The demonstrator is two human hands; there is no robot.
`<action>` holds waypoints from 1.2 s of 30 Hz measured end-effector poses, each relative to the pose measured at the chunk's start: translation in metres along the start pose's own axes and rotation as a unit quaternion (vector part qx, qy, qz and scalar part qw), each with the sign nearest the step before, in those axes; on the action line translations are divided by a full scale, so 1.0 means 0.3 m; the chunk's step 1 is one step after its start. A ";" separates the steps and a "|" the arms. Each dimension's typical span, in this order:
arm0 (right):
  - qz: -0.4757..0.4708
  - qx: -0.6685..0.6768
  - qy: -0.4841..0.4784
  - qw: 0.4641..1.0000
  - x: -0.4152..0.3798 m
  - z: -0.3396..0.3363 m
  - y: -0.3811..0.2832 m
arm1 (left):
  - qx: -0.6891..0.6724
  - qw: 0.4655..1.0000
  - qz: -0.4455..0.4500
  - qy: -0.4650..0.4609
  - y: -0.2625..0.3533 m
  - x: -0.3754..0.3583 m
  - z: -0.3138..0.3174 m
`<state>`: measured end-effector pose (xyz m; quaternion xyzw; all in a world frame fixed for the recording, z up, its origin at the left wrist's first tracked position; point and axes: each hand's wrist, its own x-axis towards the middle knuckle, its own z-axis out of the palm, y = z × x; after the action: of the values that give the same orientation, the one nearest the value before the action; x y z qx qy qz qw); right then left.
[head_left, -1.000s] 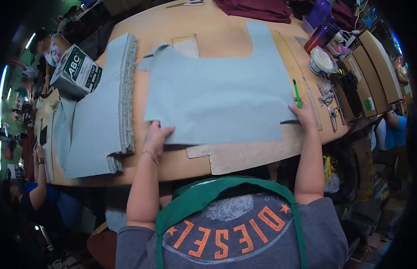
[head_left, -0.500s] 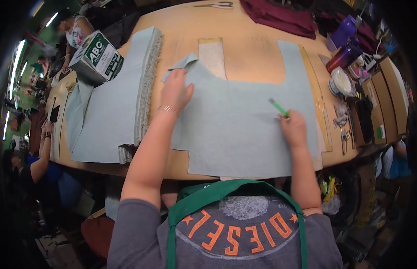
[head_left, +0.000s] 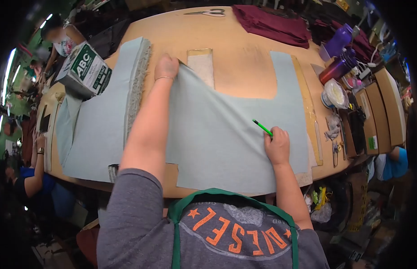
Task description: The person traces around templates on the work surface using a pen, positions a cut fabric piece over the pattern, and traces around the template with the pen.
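Observation:
A light blue-grey cut fabric piece (head_left: 217, 139) lies in front of me, with a curved cutout along its far edge. My left hand (head_left: 166, 67) is closed on its far left corner and pulls it taut, so a diagonal crease runs toward my right hand. In my right hand (head_left: 277, 145), resting low on the fabric, is a green pencil (head_left: 262, 128) whose dark end points up and left. A thick stack of the same fabric (head_left: 103, 130) sits to the left, its layered, frayed edge facing the piece.
An ABC metal can (head_left: 85, 71) weighs on the stack. A pale pattern strip (head_left: 200, 67) lies beyond the fabric. Scissors (head_left: 208, 12) and maroon cloth (head_left: 273, 24) are at the far side. A purple bottle (head_left: 338, 67), a tub (head_left: 334, 94) and cardboard boxes (head_left: 374, 116) stand right. Co-workers are at left.
My left hand has moved up and left with the fabric corner, which was folded over and is now stretched out. My right hand with the pencil has shifted slightly left and down.

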<state>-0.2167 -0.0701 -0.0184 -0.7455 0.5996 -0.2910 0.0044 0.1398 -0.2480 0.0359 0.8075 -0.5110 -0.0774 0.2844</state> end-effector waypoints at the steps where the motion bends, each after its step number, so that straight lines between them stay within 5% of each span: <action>1: 0.001 0.002 0.000 1.000 0.003 -0.001 0.000 | -0.153 0.983 -0.094 0.035 -0.029 0.027 -0.015; 5: 0.004 0.005 0.003 1.000 0.004 0.003 -0.008 | -0.565 0.761 -0.311 0.074 -0.152 0.036 -0.047; 8: 0.002 0.010 0.006 1.000 0.007 -0.003 -0.005 | -0.434 0.880 -0.188 0.037 -0.153 -0.077 -0.033; 9: 0.001 0.009 0.006 1.000 0.007 -0.001 -0.003 | -0.278 0.957 -0.070 0.042 -0.286 -0.020 0.055; 11: 0.001 0.007 0.009 1.000 0.000 -0.001 -0.002 | -0.203 0.964 0.115 0.131 -0.202 -0.223 0.025; 13: -0.002 0.005 0.016 1.000 0.002 0.001 -0.001 | -0.050 0.968 0.221 0.108 -0.171 -0.392 -0.016; 25: -0.033 -0.024 0.060 0.997 -0.003 0.005 0.002 | 0.171 0.964 0.162 -0.126 -0.126 -0.614 -0.030; 31: -0.054 -0.014 0.025 0.998 -0.021 0.004 0.019 | 0.197 0.955 0.171 -0.141 -0.110 -0.684 -0.131; 34: -0.045 -0.005 0.021 0.999 -0.019 -0.002 0.012 | 0.216 0.940 0.083 -0.252 -0.037 -0.637 -0.212; 36: -0.040 -0.006 0.021 0.999 -0.014 -0.004 0.005 | 0.142 0.974 0.160 -0.076 -0.041 -0.553 -0.171</action>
<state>-0.2191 -0.0662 -0.0197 -0.7623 0.5712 -0.3034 -0.0240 0.0935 -0.0802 0.0442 0.7388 -0.6597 -0.0186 0.1362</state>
